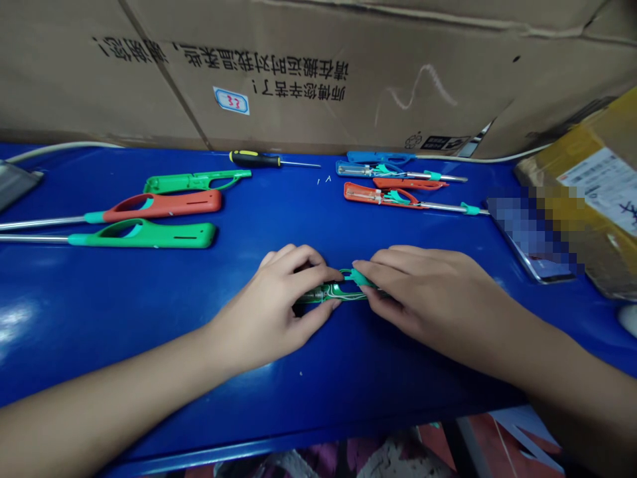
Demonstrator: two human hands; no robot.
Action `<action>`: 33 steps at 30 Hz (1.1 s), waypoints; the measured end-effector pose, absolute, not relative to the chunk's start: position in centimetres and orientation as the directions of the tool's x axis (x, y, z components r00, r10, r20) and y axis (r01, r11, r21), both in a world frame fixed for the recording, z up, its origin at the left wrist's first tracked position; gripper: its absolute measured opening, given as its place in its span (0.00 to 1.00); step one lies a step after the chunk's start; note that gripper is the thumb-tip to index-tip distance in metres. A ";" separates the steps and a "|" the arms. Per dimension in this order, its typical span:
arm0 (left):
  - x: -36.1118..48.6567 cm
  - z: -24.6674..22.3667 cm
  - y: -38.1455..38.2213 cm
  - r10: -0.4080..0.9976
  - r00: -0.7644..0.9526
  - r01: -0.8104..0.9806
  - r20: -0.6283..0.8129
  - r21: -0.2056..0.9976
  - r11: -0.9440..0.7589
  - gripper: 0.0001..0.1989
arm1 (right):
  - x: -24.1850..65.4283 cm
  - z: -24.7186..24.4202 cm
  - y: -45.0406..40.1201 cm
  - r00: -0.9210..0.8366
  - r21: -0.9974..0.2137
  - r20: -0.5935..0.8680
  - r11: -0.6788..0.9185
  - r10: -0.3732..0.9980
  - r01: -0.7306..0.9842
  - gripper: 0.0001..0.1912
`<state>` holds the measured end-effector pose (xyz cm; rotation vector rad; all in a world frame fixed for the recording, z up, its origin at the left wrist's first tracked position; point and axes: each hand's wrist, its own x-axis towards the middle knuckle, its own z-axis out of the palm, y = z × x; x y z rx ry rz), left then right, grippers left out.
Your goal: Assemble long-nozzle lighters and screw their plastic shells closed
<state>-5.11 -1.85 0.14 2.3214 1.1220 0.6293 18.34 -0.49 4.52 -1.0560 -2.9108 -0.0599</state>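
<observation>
An opened green gas lighter (344, 294) lies in front of me on the blue table, its inner side facing up with thin white wires showing. My left hand (279, 309) grips its left end between thumb and fingers. At the lighter's right part, my right hand (432, 289) is closed, its fingertips on a small teal trigger piece (360, 277). The fingers hide much of the lighter, including its right end. Beyond my hands to the right lie an opened orange lighter (359, 192) and an opened blue lighter (354, 169), both with insides exposed.
To the left lie a closed orange lighter (174, 204), a closed green lighter (174, 235) and a green shell half (172, 182). A screwdriver (255, 159) rests near the cardboard box (298, 40) at the back. A phone (535, 239) and a taped parcel (572, 179) are at right.
</observation>
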 end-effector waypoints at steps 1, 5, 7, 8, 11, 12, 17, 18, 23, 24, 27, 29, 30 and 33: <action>-5.1 0.1 -1.8 0.808 0.558 0.584 0.193 0.601 -0.546 0.12 | 18.3 4.6 -0.5 -0.775 0.018 0.048 0.775 0.630 0.631 0.11; -5.1 0.1 -1.8 0.806 0.556 0.574 0.204 0.607 -0.549 0.12 | 18.1 4.8 -0.5 -0.803 -0.001 0.015 0.803 0.596 0.596 0.10; -5.1 0.0 -1.8 0.807 0.552 0.569 0.209 0.613 -0.548 0.11 | 18.1 4.8 -0.5 -0.807 -0.019 -0.010 0.807 0.591 0.591 0.09; -5.1 0.0 -1.8 0.807 0.551 0.567 0.211 0.615 -0.548 0.11 | 18.1 4.8 -0.5 -0.809 -0.028 -0.022 0.808 0.588 0.588 0.08; -5.1 0.0 -1.8 0.807 0.552 0.569 0.210 0.613 -0.548 0.10 | 18.1 4.7 -0.5 -0.815 -0.050 -0.039 0.813 0.579 0.580 0.08; -5.1 0.0 -1.8 0.807 0.553 0.571 0.206 0.612 -0.547 0.10 | 18.1 4.6 -0.5 -0.815 -0.061 -0.040 0.813 0.578 0.580 0.08; -5.1 0.2 -1.7 0.813 0.551 0.583 0.188 0.610 -0.537 0.09 | 18.0 4.5 -0.4 -0.815 -0.105 -0.029 0.809 0.579 0.578 0.09; -5.1 0.2 -1.7 0.813 0.552 0.585 0.184 0.610 -0.535 0.09 | 18.0 4.5 -0.4 -0.817 -0.107 -0.026 0.811 0.576 0.575 0.09; -5.1 0.4 -1.8 0.814 0.560 0.593 0.157 0.610 -0.526 0.08 | 17.9 4.6 -0.2 -0.817 -0.098 -0.011 0.813 0.576 0.574 0.08; -5.1 0.4 -1.8 0.815 0.558 0.595 0.153 0.610 -0.522 0.08 | 17.9 4.6 -0.2 -0.815 -0.102 -0.009 0.811 0.579 0.577 0.08; -5.2 0.4 -1.8 0.820 0.554 0.601 0.142 0.613 -0.513 0.08 | 17.8 4.4 -0.2 -0.811 -0.135 -0.017 0.802 0.585 0.582 0.09; -5.2 0.3 -1.7 0.821 0.552 0.600 0.146 0.614 -0.513 0.08 | 17.8 4.3 -0.2 -0.808 -0.160 -0.036 0.795 0.588 0.585 0.10; -5.2 0.3 -1.7 0.820 0.553 0.598 0.147 0.615 -0.514 0.09 | 17.8 4.2 -0.2 -0.807 -0.170 -0.045 0.792 0.589 0.587 0.10; -5.1 0.3 -1.6 0.821 0.549 0.589 0.156 0.625 -0.512 0.09 | 17.9 4.0 -0.1 -0.801 -0.190 -0.058 0.781 0.597 0.595 0.11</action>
